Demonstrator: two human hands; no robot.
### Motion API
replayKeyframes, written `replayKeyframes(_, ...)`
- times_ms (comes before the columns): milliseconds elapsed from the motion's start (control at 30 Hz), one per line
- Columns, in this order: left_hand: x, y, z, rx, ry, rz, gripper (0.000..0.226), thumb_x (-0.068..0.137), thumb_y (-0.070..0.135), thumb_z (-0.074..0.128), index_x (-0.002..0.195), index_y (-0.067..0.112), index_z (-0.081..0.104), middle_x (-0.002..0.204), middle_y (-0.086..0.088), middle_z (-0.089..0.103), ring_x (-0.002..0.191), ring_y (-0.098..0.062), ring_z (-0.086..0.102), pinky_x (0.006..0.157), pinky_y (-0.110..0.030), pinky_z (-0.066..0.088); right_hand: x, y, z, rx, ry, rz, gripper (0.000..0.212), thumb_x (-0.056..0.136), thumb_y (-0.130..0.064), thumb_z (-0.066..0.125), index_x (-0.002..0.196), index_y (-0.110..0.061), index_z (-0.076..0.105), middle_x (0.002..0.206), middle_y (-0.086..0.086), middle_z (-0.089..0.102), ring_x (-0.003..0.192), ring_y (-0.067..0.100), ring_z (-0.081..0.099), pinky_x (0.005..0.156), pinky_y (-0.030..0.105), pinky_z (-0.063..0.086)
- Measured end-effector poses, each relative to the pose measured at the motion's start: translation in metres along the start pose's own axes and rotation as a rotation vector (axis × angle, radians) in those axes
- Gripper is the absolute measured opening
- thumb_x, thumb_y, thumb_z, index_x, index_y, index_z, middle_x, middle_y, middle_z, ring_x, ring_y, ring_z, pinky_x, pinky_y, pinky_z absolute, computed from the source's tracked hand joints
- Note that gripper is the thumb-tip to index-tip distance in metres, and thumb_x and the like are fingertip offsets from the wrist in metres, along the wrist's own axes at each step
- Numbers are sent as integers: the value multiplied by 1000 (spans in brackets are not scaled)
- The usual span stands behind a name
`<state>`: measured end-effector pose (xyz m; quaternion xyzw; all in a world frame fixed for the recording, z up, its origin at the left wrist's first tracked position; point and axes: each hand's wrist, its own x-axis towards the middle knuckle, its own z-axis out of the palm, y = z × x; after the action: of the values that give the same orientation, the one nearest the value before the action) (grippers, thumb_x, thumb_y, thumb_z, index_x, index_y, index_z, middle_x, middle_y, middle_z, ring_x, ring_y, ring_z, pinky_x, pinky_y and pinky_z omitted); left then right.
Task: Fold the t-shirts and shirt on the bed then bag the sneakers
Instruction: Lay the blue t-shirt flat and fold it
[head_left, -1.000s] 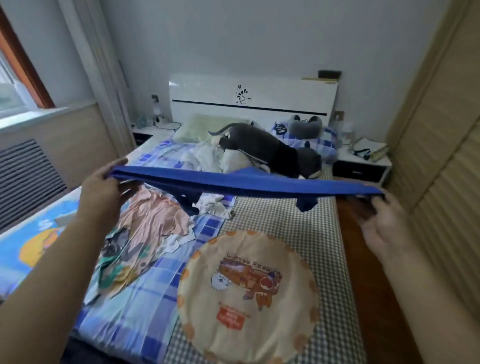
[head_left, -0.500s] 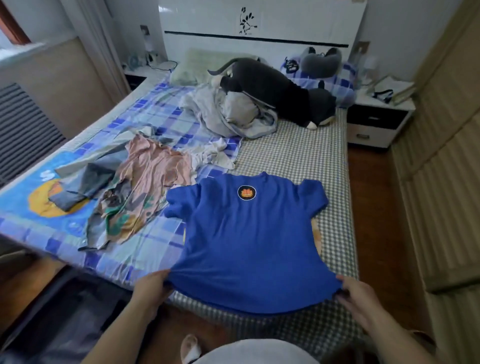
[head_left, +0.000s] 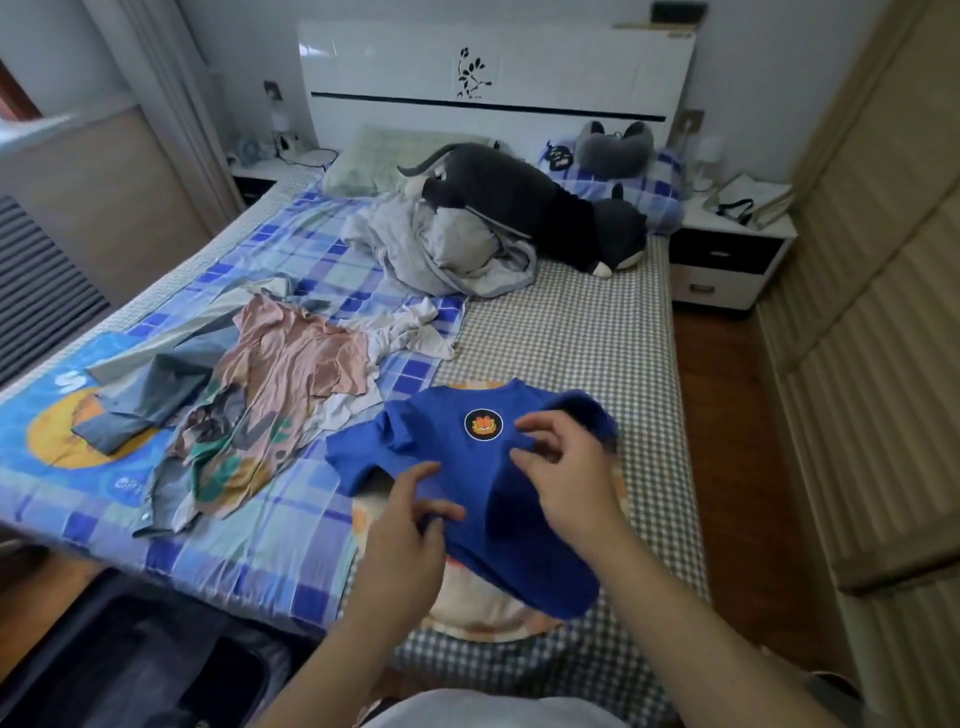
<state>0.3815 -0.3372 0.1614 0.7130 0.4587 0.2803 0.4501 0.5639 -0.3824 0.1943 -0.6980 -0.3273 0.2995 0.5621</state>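
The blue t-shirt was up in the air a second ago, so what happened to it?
The blue t-shirt came down onto the bed. The left hand and right hand left its hem and moved onto its middle. The other clothes stayed put.
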Motion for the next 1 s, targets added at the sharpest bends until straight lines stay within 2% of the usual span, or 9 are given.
replayKeyframes(100,-3,30,2,-96,4,52,69,97,3,60,142,47,31,85,8,75,63,-10,65,53,-16,47,-19,-21,25,-16,-161,-61,29,88,1,70,94,-28,65,88,-3,73,87,7,71,76,25,58)
replayKeyframes(200,-1,33,2,-126,-43,36,54,99,13,63,132,53,46,84,1,74,77,-17,71,73,-32,59,-30,-20,23,24,-194,-15,24,96,-3,62,104,-25,65,92,0,75,89,12,72,79,30,59)
replayKeyframes(333,-1,17,6,-298,-8,-200,12,101,13,59,110,21,62,82,-14,75,86,-31,74,84,-56,59,-40,-4,6,94,-443,146,35,103,-2,50,125,-25,65,119,-9,70,112,1,65,96,23,54)
replayKeyframes(400,0,12,9,-473,54,-331,5,102,8,56,107,5,56,88,-16,77,93,-33,74,81,-47,62,-42,13,0,15,-191,155,29,100,-3,54,115,-22,70,117,-12,69,106,-6,64,97,22,53)
replayKeyframes(467,0,12,10,-682,71,-435,2,103,5,53,103,3,53,95,-17,77,99,-32,74,76,-37,63,-47,33,-5,71,70,364,16,100,-6,55,108,-12,67,98,3,69,83,11,69,86,34,60)
replayKeyframes(600,-10,17,17,-937,-2,-518,7,104,3,48,109,4,52,107,-22,74,105,-35,72,79,-38,62,-66,45,7,439,-267,804,40,100,-37,61,118,-1,67,106,16,72,94,28,71,90,47,60)
replayKeyframes(733,-29,19,35,-922,-120,-547,15,100,2,53,114,-3,56,111,-28,70,99,-36,73,76,-36,61,-65,45,21,734,-264,740,30,100,-25,61,120,-5,69,113,15,74,100,26,72,95,41,56)
replayKeyframes(900,-32,16,36,-658,-132,-602,37,101,30,61,110,-5,57,99,-19,76,87,-35,75,71,-37,60,-61,60,24,283,-137,596,27,108,-22,46,112,-5,67,102,16,75,92,30,73,88,43,59)
replayKeyframes(1000,-25,-2,24,-447,-28,-618,29,101,26,61,101,-2,56,82,-21,75,66,-35,72,59,-34,54,-54,78,8,-225,-181,482,26,107,-29,46,99,-13,65,98,8,69,88,24,65,83,37,53)
